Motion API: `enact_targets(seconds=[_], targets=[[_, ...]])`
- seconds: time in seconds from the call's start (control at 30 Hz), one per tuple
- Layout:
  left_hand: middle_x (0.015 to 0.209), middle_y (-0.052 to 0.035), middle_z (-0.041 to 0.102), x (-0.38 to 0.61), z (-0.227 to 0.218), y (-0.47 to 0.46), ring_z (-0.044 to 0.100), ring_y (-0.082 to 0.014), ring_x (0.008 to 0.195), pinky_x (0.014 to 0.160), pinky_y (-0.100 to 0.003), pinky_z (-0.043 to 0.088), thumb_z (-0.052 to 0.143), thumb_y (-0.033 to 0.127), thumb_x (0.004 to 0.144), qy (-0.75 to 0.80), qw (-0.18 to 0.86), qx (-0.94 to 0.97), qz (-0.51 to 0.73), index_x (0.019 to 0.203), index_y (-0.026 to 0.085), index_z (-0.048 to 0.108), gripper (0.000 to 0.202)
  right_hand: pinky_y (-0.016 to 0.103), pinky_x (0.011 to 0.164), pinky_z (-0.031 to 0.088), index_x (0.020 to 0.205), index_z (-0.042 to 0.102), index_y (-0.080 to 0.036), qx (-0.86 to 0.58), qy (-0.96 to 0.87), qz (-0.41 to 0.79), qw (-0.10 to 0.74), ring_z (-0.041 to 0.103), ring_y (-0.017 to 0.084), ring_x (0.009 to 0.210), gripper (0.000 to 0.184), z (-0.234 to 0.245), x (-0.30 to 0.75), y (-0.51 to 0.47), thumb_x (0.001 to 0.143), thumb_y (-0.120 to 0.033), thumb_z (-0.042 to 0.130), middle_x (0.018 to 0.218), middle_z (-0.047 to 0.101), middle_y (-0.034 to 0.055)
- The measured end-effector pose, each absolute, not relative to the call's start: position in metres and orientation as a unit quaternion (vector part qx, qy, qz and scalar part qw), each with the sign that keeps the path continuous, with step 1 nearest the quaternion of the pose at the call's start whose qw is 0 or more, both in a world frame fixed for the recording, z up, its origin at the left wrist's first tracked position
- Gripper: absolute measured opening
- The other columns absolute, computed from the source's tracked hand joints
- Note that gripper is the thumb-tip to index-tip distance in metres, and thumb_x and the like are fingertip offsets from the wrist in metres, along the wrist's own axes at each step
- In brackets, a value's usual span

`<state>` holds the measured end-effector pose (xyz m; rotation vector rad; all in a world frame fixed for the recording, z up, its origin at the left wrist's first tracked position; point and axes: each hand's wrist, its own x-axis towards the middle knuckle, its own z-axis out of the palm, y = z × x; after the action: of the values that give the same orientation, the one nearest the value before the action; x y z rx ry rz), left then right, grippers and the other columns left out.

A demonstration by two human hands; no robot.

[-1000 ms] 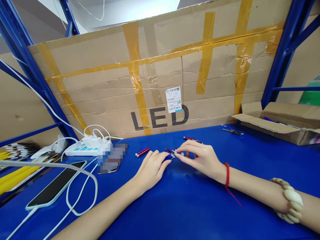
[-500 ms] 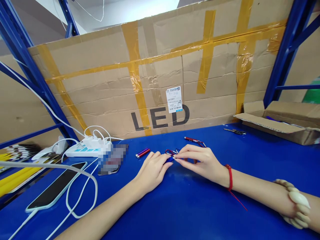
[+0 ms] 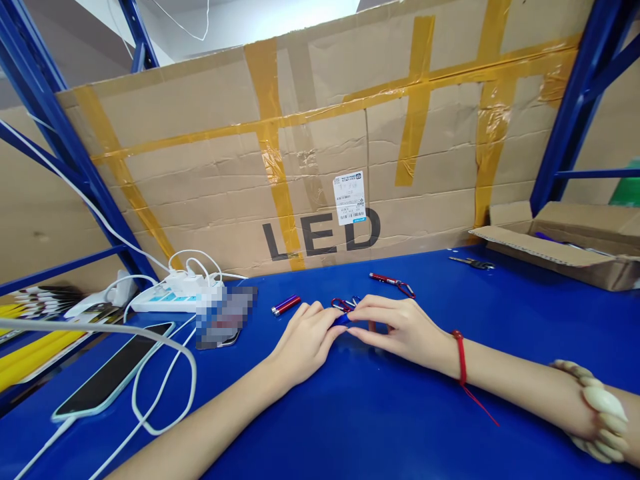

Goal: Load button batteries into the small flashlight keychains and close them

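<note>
My left hand (image 3: 307,337) is closed around a small blue tube (image 3: 342,319), which looks like the body of a keychain flashlight; most of it is hidden by the fingers. My right hand (image 3: 400,327) has its thumb and fingertips bent around the tube's right end, apparently touching it. Just behind the fingertips lie a red carabiner (image 3: 342,305) and a blue one (image 3: 355,301), partly covered. Left of them rest red and blue tubes (image 3: 286,305) with silver ends, side by side. Farther back lies a slim red penlight (image 3: 384,278) with a red carabiner attached.
A key (image 3: 473,263) lies at the back right near an open cardboard box (image 3: 565,253). On the left are a white power strip (image 3: 165,300), a phone (image 3: 113,373), looping white cables (image 3: 193,373) and a blurred dark item (image 3: 227,320). A large cardboard sheet (image 3: 215,193) stands behind.
My right thumb and fingertips have shifted slightly at the tube's end, and the small light-coloured bit seen between them earlier no longer shows. My left hand stays in place.
</note>
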<state>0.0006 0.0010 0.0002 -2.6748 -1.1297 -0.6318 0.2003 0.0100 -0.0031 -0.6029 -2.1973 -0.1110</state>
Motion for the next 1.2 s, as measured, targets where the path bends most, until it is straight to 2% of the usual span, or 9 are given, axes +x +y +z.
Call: enact_targets(seconds=[0.17,0.33,0.43,0.5,0.63,0.73,1.03,1.2], targets=[[0.087,-0.0034,0.061,0.002,0.002,0.000,0.048,-0.0165,0.077,0.070,-0.031,0.036,0.030,0.030,0.092,-0.371,0.083,-0.902,-0.204,0.097,0.018,0.052,0.026,0.019,0.064,0.047,0.089,0.064,-0.019,-0.224,-0.882,-0.026,0.414,0.062,0.011,0.073,0.017,-0.006,0.200,0.013,0.085,-0.026,0.050,0.084,0.065,0.0032],[0.087,-0.0036,0.061,0.004,0.001,0.000,0.050,-0.0181,0.079,0.071,-0.032,0.037,0.032,0.029,0.092,-0.417,0.093,-0.882,-0.198,0.097,0.019,0.052,0.023,0.019,0.059,0.047,0.091,0.061,-0.021,-0.297,-0.871,-0.021,0.390,0.060,0.010,0.068,0.014,-0.003,0.200,0.012,0.084,-0.029,0.052,0.088,0.064,0.0013],[0.088,-0.0037,0.061,0.004,-0.001,0.003,0.052,-0.0188,0.083,0.076,-0.033,0.038,0.034,0.029,0.091,-0.479,0.102,-0.839,-0.236,0.099,0.019,0.050,0.020,0.027,0.074,0.049,0.105,0.057,-0.021,-0.342,-0.866,-0.042,0.362,0.059,0.016,0.088,0.027,-0.004,0.202,0.015,0.079,-0.029,0.057,0.099,0.062,0.0043],[0.091,-0.0036,0.060,0.003,-0.002,0.005,0.053,-0.0186,0.086,0.079,-0.033,0.039,0.036,0.028,0.091,-0.503,0.097,-0.818,-0.259,0.100,0.020,0.049,0.018,0.035,0.085,0.046,0.110,0.057,-0.020,-0.353,-0.874,-0.059,0.329,0.054,0.021,0.101,0.034,-0.007,0.203,0.019,0.078,-0.032,0.058,0.109,0.058,0.0075],[0.095,-0.0032,0.060,0.002,-0.003,0.007,0.053,-0.0184,0.089,0.081,-0.034,0.039,0.037,0.026,0.090,-0.505,0.079,-0.815,-0.274,0.102,0.020,0.046,0.016,0.044,0.091,0.041,0.111,0.060,-0.023,-0.368,-0.883,-0.065,0.284,0.048,0.026,0.110,0.033,-0.012,0.204,0.023,0.082,-0.036,0.053,0.117,0.054,0.0101],[0.095,-0.0029,0.059,0.002,-0.003,0.007,0.053,-0.0182,0.088,0.079,-0.033,0.040,0.037,0.024,0.090,-0.479,0.074,-0.830,-0.277,0.100,0.020,0.046,0.014,0.044,0.090,0.040,0.107,0.063,-0.025,-0.360,-0.892,-0.060,0.268,0.047,0.025,0.111,0.028,-0.011,0.204,0.021,0.084,-0.034,0.049,0.118,0.053,0.0091],[0.093,-0.0029,0.061,0.001,-0.004,0.008,0.055,-0.0170,0.085,0.078,-0.032,0.041,0.032,0.017,0.090,-0.420,0.059,-0.857,-0.295,0.095,0.020,0.047,0.016,0.042,0.089,0.040,0.097,0.068,-0.024,-0.362,-0.890,-0.063,0.269,0.048,0.024,0.109,0.022,-0.011,0.204,0.024,0.084,-0.029,0.051,0.115,0.056,0.0078],[0.095,-0.0025,0.061,0.000,-0.005,0.007,0.056,-0.0165,0.083,0.077,-0.032,0.042,0.036,0.019,0.089,-0.427,0.034,-0.849,-0.311,0.099,0.021,0.044,0.013,0.040,0.088,0.041,0.090,0.070,-0.024,-0.359,-0.888,-0.051,0.282,0.050,0.023,0.106,0.019,-0.011,0.205,0.025,0.083,-0.028,0.053,0.111,0.058,0.0072]])
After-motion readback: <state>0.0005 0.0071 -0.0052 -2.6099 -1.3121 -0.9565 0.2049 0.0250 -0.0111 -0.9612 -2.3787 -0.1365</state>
